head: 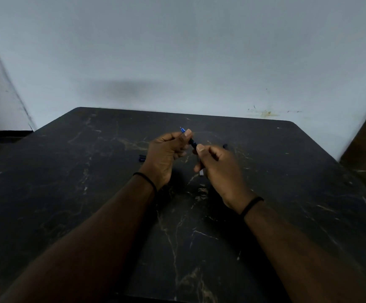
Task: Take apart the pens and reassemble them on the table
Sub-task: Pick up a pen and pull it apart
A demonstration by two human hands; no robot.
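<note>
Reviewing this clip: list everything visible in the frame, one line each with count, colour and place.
pen: 1, dark barrel with blue tip, held above the table between both hands
small dark piece: 1, dark blue, on the table left of the left hand; blurred
small dark piece: 1, dark, on the table beyond the right hand; blurred
table: 1, black marbled
wall: 1, pale grey, behind
wristbands: 2, black, one per wrist
left hand: 1, pinches tip end
right hand: 1, grips rear end

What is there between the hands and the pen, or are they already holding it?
Nothing visible is in the way. The left hand pinches the pen near its blue tip and the right hand grips its lower part, above the table.
</note>
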